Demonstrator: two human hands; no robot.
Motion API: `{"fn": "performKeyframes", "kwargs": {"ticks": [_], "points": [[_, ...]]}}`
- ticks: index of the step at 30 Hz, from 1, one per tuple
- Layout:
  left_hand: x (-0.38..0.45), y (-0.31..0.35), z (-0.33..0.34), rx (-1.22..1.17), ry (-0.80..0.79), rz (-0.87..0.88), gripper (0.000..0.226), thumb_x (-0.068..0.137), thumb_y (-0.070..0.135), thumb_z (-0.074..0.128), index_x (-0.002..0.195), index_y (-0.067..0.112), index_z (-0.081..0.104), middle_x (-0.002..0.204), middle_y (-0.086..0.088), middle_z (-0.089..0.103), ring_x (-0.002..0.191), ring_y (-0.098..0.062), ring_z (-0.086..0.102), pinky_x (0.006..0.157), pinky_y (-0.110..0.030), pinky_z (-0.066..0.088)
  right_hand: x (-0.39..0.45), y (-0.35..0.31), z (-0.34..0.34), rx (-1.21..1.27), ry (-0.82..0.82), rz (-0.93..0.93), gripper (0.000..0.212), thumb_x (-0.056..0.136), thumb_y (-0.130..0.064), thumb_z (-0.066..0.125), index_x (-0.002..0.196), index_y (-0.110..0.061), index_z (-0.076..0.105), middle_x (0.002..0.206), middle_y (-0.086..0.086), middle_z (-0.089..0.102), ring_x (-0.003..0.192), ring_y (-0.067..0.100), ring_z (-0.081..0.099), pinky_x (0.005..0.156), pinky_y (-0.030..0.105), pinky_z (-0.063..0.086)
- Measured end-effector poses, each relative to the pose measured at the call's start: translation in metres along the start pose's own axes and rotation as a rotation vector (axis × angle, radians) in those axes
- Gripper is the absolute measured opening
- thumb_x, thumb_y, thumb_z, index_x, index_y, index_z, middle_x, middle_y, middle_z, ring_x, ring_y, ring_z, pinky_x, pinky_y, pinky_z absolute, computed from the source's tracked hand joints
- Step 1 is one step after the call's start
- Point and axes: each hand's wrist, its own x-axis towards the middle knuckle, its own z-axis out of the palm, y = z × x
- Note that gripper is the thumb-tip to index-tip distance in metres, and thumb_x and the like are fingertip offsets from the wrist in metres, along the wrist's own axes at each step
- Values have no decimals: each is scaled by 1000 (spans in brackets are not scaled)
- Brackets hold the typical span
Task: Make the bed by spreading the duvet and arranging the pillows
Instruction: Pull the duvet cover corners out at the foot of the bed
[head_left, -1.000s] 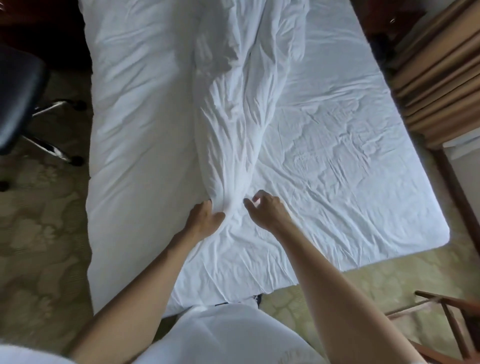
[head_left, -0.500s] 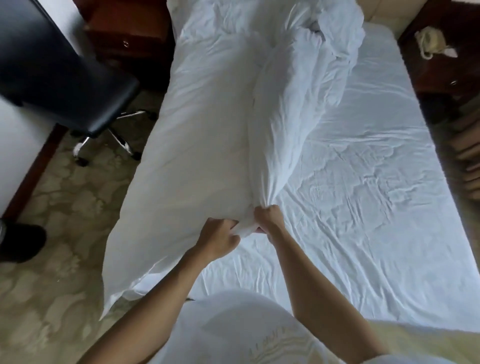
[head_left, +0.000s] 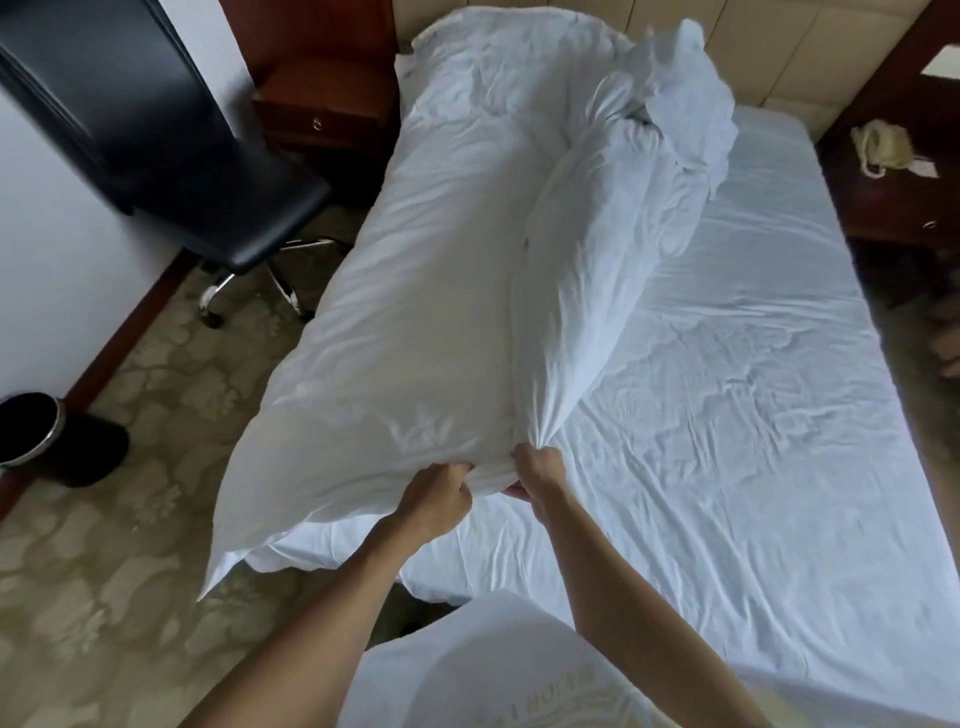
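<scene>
A white duvet (head_left: 441, 312) lies bunched along the left half of the bed, folded over itself, with a crumpled heap near the headboard. Its near end is lifted off the mattress. My left hand (head_left: 436, 499) grips the duvet's near edge with curled fingers. My right hand (head_left: 537, 473) pinches a gathered fold of the same edge just beside it. The right half of the bed shows the bare wrinkled white sheet (head_left: 753, 415). No separate pillow can be told apart from the white bedding at the head of the bed.
A black office chair (head_left: 171, 156) stands left of the bed, and a black waste bin (head_left: 47, 436) sits on the patterned carpet. Wooden nightstands (head_left: 322, 109) flank the padded headboard; the right one (head_left: 893, 171) carries a cream telephone (head_left: 883, 143).
Both hands closed on the duvet's near edge and lifted it off the mattress toward me. The view tilted up, bringing the headboard, nightstands and bin into sight.
</scene>
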Motion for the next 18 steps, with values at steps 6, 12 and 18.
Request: {"fn": "performKeyframes", "kwargs": {"ticks": [6,12,18], "points": [[-43,-9,13,43,-16,-3,16,81,14,48,86,16,63,70,-1,62,67,-29,61,56,-27,44,-40,33,3,11,18,-10,26,84,-7,43,106,3,54,107,24,61,86,37,67,58,36,60],[-79,-32,16,106,-4,44,8,79,19,53,76,18,60,64,1,60,60,-23,58,49,-24,34,-70,69,16,72,8,18,28,88,-11,46,112,2,52,109,24,59,92,36,66,56,32,59],[-88,-37,19,140,-11,37,10,78,18,56,82,21,64,68,2,61,63,-22,54,56,-25,36,-81,76,14,-7,-63,122,33,91,-15,42,116,4,51,103,27,68,77,32,73,55,28,57]]}}
